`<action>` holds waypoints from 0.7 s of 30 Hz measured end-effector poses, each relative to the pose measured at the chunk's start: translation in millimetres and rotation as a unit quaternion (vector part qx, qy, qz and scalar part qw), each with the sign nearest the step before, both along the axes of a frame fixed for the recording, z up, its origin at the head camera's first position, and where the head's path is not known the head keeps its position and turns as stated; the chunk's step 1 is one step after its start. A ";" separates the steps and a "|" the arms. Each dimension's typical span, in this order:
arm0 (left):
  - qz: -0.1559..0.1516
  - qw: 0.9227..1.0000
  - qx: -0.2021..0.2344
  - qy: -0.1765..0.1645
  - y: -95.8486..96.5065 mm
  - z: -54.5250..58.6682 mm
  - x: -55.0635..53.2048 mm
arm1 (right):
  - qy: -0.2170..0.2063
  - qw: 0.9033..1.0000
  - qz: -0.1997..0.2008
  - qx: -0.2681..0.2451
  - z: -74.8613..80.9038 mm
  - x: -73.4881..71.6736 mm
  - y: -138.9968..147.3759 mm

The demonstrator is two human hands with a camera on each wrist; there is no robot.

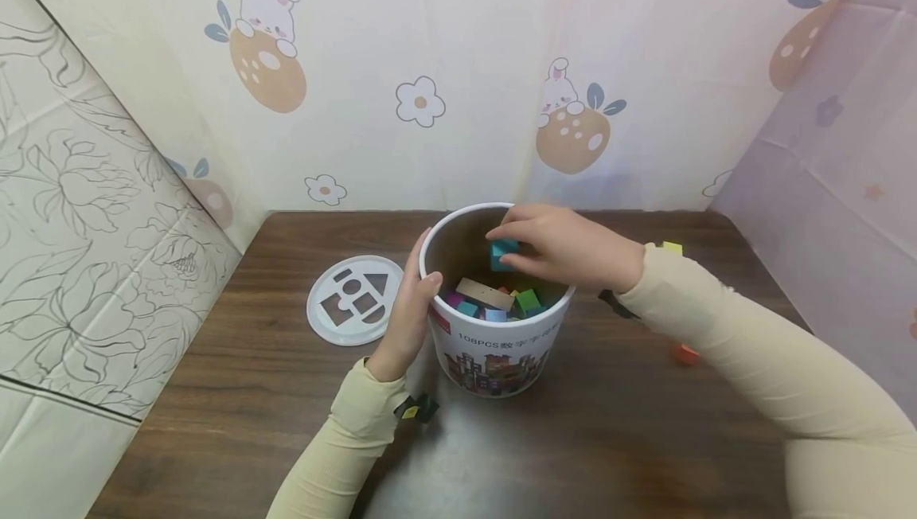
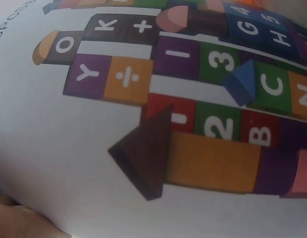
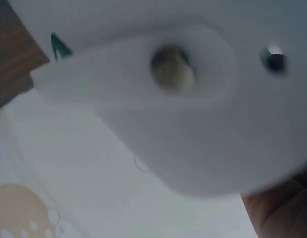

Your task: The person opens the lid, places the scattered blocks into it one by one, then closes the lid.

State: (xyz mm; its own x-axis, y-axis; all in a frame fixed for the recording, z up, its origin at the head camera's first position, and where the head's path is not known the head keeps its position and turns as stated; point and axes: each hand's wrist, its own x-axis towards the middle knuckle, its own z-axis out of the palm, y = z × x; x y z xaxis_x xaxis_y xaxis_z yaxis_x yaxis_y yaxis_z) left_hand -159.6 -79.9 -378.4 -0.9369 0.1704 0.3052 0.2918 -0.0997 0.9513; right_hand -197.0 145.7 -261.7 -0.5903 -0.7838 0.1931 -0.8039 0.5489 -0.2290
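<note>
A white bucket (image 1: 494, 348) with printed block pictures stands on the table, its mouth tilted toward the head camera. My left hand (image 1: 410, 308) holds it by its left side, thumb at the rim. In the bucket's mouth my right hand (image 1: 555, 244) pinches a teal block (image 1: 505, 253) between thumb and fingers. Below it lie several wooden blocks, including a long plain one (image 1: 485, 294) and a green one (image 1: 528, 300). The left wrist view shows the bucket's printed wall (image 2: 69, 163) up close. In the right wrist view, a blurred white lug with a hole (image 3: 118, 74) covers much of the picture.
A white lid (image 1: 352, 329) with shaped cutouts lies flat to the left of the bucket. An orange-red piece (image 1: 685, 354) rests on the brown table (image 1: 573, 447) beside my right sleeve. A patterned curtain (image 1: 473, 41) hangs behind the table's back edge.
</note>
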 end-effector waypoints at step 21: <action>0.003 1.000 -0.010 -0.003 0.3 0.5 1.7 | -0.036 0.998 -0.023 0.042 -6.0 -0.9 -2.7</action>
